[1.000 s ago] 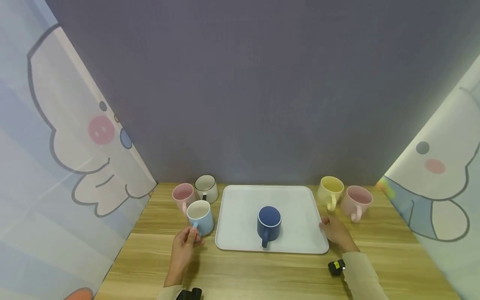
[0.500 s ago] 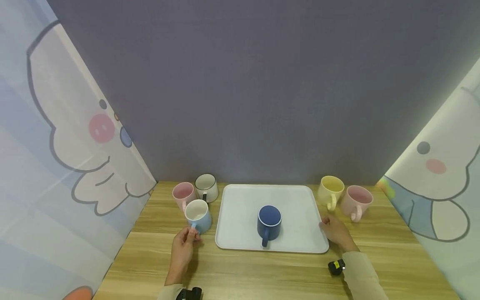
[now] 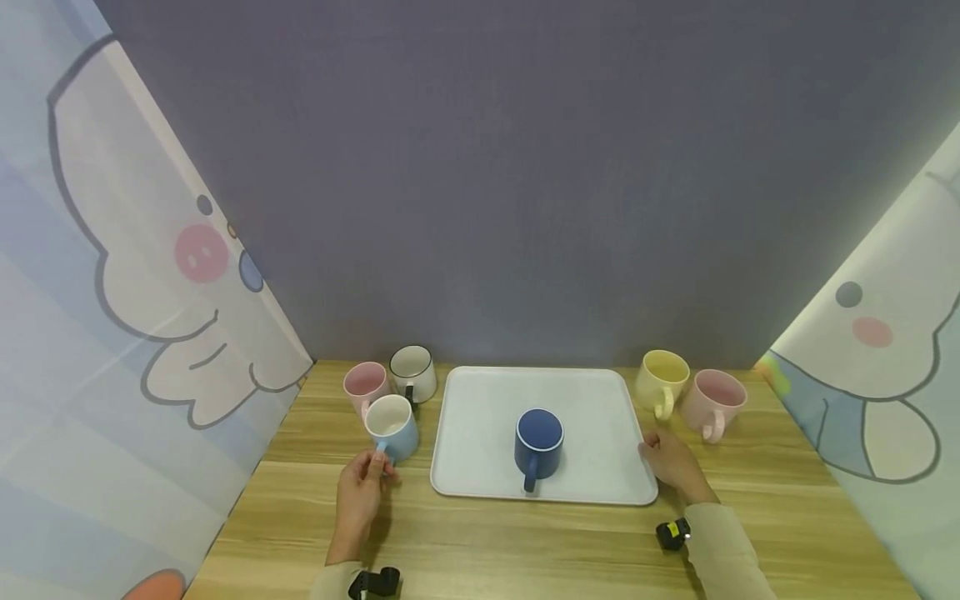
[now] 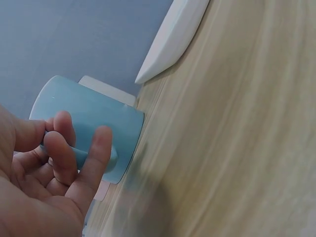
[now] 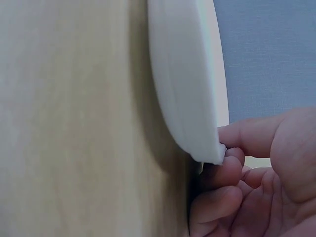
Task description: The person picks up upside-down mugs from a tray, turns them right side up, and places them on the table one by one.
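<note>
My left hand pinches the handle of a light blue mug between thumb and fingers. That mug is upright on the wooden table, left of a white tray. In the right wrist view, my right hand holds the tray's rim, thumb above and curled fingers below. The head view puts this hold on the tray's right side. A dark blue mug stands on the tray, its handle pointing toward me.
Behind the light blue mug are a pink mug and a white mug with a dark rim. Right of the tray stand a yellow mug and another pink mug. A grey wall closes off the back.
The light blue mug has slid a little left and back, with my left hand still on its handle. My right hand and the tray have stayed in place.
</note>
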{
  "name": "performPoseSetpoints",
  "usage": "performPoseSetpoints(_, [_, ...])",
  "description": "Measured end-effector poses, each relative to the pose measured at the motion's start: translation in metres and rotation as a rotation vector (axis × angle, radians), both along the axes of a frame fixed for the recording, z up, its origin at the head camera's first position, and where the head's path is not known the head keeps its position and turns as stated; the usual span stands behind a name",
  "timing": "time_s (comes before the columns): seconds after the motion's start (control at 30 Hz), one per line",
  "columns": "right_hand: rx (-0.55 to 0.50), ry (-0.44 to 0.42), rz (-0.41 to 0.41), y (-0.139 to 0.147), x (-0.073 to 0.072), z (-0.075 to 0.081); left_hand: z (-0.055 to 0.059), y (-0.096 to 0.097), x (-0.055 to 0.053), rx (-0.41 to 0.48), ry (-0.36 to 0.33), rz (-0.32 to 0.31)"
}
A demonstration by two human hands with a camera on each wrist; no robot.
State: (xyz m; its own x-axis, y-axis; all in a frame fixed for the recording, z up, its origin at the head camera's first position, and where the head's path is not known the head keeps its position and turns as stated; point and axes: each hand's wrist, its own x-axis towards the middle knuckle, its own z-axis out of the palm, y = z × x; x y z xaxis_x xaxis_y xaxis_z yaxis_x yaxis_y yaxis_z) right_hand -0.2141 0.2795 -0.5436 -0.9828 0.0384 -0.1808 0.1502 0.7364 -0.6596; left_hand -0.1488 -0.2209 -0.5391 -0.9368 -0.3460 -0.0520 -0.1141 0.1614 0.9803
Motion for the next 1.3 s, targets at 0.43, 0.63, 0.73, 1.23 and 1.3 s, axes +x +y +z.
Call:
performPoseSetpoints(0.43, [-0.012, 0.002, -0.017, 0.001, 0.002, 0.000, -0.001, 0.002, -0.004, -0.024, 0.040, 0.025])
performPoseSetpoints(0.63, [-0.013, 0.006, -0.022, 0.000, 0.003, 0.000, 0.003, 0.004, -0.003, 0.009, 0.044, 0.037])
performPoseSetpoints(0.73, [-0.007, 0.009, -0.022, 0.000, 0.002, 0.000, 0.006, 0.006, -0.002, -0.029, 0.040, 0.076])
performPoseSetpoints(1.23, [0.041, 0.018, -0.009, -0.004, 0.002, 0.004, 0.032, 0.078, -0.005, -0.290, 0.268, -0.029])
performPoseSetpoints(1.3, [0.039, 0.020, -0.005, -0.004, 0.002, 0.004, 0.030, 0.095, -0.006, -0.275, 0.248, -0.176])
